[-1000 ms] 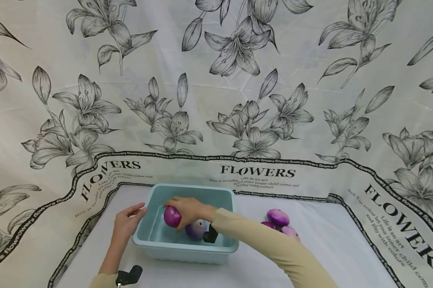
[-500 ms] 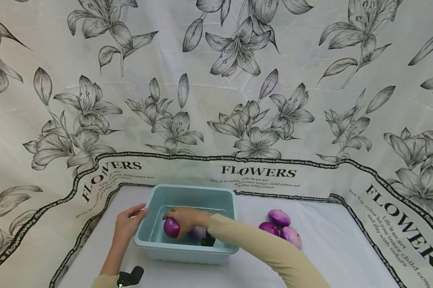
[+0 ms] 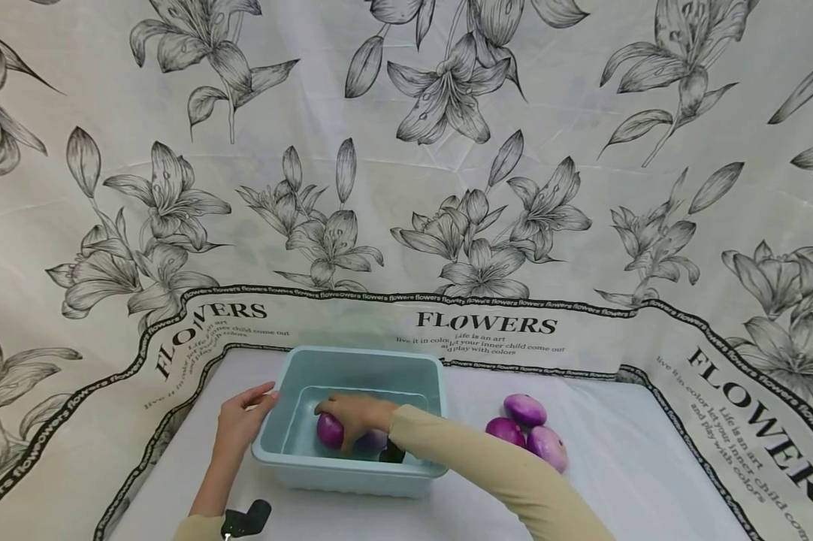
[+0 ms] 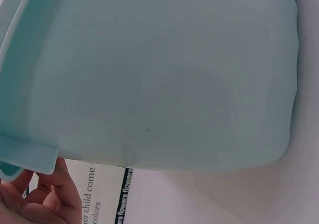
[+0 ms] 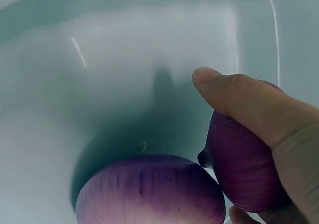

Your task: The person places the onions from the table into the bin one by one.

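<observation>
In the head view, my right hand (image 3: 356, 418) reaches down inside a light blue plastic basin (image 3: 342, 467) and grips a dark purple onion (image 3: 330, 431) low near the floor. The right wrist view shows the thumb laid over this onion (image 5: 244, 159); most other fingers are hidden. Touching it is a paler purple onion (image 5: 149, 191) on the basin floor, largely covered by the hand in the head view. My left hand (image 3: 239, 421) holds the basin's left rim. The left wrist view has its curled fingers (image 4: 65, 189) just under the rim corner.
Right of the basin, 3 purple onions lie clustered on the white tabletop: one at the back (image 3: 524, 409), one darker onion (image 3: 505, 430) and one paler onion (image 3: 547, 448). A flower-printed cloth (image 3: 488, 330) hangs behind and around the table.
My right hand has lowered the dark purple onion deeper into the basin, then shifted slightly right with it. The left hand stays at the rim.
</observation>
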The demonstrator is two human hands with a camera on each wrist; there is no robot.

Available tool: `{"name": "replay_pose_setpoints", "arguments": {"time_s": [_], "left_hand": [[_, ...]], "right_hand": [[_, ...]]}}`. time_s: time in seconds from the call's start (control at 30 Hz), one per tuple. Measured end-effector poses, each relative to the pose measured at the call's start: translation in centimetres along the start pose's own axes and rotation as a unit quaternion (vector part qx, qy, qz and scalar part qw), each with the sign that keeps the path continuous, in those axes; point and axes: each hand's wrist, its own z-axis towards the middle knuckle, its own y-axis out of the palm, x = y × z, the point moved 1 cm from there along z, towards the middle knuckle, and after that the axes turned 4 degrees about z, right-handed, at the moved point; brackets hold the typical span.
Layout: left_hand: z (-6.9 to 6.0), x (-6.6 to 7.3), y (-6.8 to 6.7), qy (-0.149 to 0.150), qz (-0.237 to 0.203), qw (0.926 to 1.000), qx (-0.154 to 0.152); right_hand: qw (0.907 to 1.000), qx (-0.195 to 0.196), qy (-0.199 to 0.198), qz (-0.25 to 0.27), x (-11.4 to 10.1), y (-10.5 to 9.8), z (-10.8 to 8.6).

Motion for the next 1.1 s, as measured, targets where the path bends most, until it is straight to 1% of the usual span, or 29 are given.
{"name": "replay_pose_setpoints", "arguments": {"time_s": [0.23, 0.33, 0.4, 0.5, 0.6, 0.7, 0.87, 0.97, 1.1], "left_hand": [[0.0, 0.1, 0.2, -0.001, -0.002, 1.0, 0.002], [0.0, 0.1, 0.3, -0.002, -0.004, 1.0, -0.001], [0.0, 0.1, 0.3, -0.004, -0.001, 1.0, -0.001], [0.0, 0.0, 0.1, -0.004, 0.004, 1.0, -0.002], [0.0, 0.2, -0.1, 0.002, 0.004, 1.0, -0.003], [0.0, 0.3, -0.1, 0.007, 0.005, 1.0, -0.002], [0.1, 0.1, -0.1, 0.008, 0.012, 0.9999, 0.003], [0.2, 0.0, -0.1, 0.009, 0.016, 0.9998, 0.004], [0.1, 0.0, -0.2, 0.009, 0.02, 0.9998, 0.0]], "right_hand": [[0.9988, 0.014, 0.012, -0.046, 0.7, 0.6, 0.4], [0.9963, 0.021, 0.009, -0.083, 0.9, 0.9, 0.4], [0.9931, 0.026, 0.003, -0.114, 1.0, 1.1, 0.4], [0.9855, 0.04, -0.002, -0.165, 1.1, 1.3, 0.5], [0.9794, 0.056, 0.001, -0.194, 1.4, 1.2, 0.7], [0.9787, 0.064, 0.009, -0.195, 1.7, 1.0, 0.5], [0.9815, 0.069, 0.006, -0.178, 1.5, 0.5, 0.0], [0.9837, 0.066, 0.002, -0.167, 1.4, 0.1, -0.2], [0.9869, 0.06, 0.003, -0.15, 1.1, -0.9, -0.8]]}}
